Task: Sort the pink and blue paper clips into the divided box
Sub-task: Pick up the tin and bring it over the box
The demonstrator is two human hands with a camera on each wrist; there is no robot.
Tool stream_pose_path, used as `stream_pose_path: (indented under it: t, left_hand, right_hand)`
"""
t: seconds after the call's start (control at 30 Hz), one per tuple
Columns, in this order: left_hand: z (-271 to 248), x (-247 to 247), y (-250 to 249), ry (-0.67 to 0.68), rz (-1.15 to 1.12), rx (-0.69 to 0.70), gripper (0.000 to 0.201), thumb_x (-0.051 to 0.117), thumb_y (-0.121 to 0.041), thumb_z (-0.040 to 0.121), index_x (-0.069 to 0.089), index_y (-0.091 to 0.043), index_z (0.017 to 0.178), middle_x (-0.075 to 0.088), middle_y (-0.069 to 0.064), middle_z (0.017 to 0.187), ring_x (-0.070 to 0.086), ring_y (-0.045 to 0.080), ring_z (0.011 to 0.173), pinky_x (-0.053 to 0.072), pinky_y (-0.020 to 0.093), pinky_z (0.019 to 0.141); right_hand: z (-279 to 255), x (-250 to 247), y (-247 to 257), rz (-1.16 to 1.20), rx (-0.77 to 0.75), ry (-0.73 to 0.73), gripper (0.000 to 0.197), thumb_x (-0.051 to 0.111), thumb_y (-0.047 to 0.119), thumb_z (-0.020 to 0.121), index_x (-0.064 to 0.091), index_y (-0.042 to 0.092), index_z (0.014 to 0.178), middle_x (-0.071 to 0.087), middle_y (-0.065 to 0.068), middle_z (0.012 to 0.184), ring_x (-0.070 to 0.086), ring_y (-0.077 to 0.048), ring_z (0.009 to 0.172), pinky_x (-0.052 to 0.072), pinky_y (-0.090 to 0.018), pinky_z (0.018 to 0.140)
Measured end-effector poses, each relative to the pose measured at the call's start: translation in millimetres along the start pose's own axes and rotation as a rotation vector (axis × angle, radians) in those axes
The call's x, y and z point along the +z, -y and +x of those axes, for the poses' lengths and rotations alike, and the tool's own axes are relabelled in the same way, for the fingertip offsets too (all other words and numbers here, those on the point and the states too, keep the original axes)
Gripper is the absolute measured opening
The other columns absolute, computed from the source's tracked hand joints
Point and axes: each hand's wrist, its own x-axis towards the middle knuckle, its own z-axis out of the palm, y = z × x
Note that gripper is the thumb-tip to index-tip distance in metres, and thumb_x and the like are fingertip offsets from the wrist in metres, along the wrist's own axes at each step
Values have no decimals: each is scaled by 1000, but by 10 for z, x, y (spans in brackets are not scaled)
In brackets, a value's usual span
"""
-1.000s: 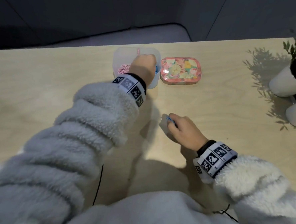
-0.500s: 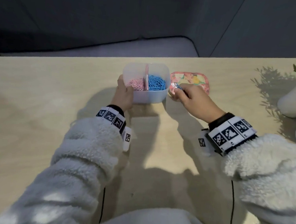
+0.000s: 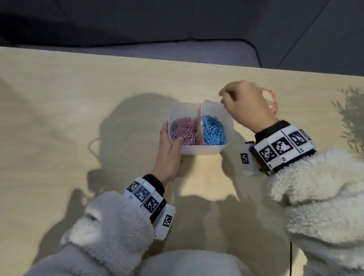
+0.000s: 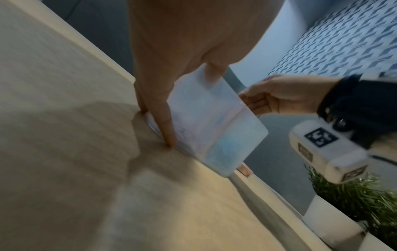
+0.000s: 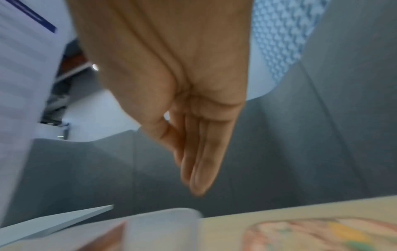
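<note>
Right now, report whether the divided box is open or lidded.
Open: the divided box has no lid; pink clips and blue clips show from above.

The head view looks steeply down on the table (image 3: 50,108) from above. Each wrist view sits very close behind its own hand, low over the table — all three share the divided box (image 3: 199,148).

Left hand (image 3: 169,152) clamped thumb-over-rim on a held wall, fingers straight down to the surface; right hand (image 3: 248,105) raised, fingertips loosely bunched, nothing visibly held.
</note>
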Motion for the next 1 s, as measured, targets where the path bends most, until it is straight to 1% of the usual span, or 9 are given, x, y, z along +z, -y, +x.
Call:
stream_pose_path:
  t: [0.07,0.2,0.3,0.6,0.67,0.73,0.8,0.93,1.0]
  left_hand:
    - [-31,-29,74,6,18,9,61,45,-47,80,16,-55,133,31,-2,150,39,22,134,34,53,110]
    - [-48,-60,191,-13,38,3,50,47,-51,78,26,-65,121,35,-2,148,38,22,134,33,53,110]
    - [-52,-49,182,-28,45,33,52,45,-48,79,25,-61,125,37,-1,145,41,23,132,36,53,108]
    - [-66,-20,124,-61,163,16,60,42,-47,76,19,-55,131,32,1,147,39,24,133,37,55,107]
    - [-75,-49,-36,-117,393,99,63,46,-41,82,18,-33,138,26,2,149,30,20,136,30,48,113]
    - [-31,-98,-266,-207,804,252,47,50,-29,88,36,-16,130,29,7,147,26,21,136,27,40,114]
    - [76,-119,-509,-245,1161,385,29,52,-24,88,52,-18,116,35,6,146,26,28,136,31,44,107]
    - [347,-14,-782,-101,1587,302,19,53,-16,89,64,-13,104,55,7,128,42,32,121,39,41,90]
    - [427,95,-809,-2,1812,182,19,54,-17,88,59,-9,105,59,8,114,45,31,114,38,37,85]
  right_hand:
    - [0,-73,-315,-84,150,-181,26,48,20,90,66,4,101,68,-19,103,62,-34,96,47,-36,81]
    - [103,67,-1009,-316,646,115,88,43,74,77,49,1,124,49,-24,124,44,-40,118,41,-46,93]
    - [159,210,-1199,-273,739,153,105,39,85,66,43,1,129,42,-22,129,36,-38,124,35,-49,99]
    - [67,307,-1132,188,742,-159,87,80,48,62,40,0,122,50,-18,128,45,-34,122,40,-43,98]
    - [30,266,-1112,337,718,-205,83,83,34,64,36,-1,124,53,-17,127,51,-31,119,43,-38,95]
    - [-25,233,-1089,415,705,-240,83,83,27,64,33,0,125,53,-15,127,52,-28,118,42,-33,94]
    - [-74,220,-1069,471,688,-259,83,84,24,65,33,2,127,52,-13,128,53,-26,116,42,-28,91]
    - [-149,188,-992,643,651,-284,72,79,13,70,37,8,128,56,-11,124,59,-26,110,55,-40,83]
    - [-206,167,-933,687,616,-315,65,73,8,76,36,9,130,56,-9,124,58,-20,109,53,-32,84]
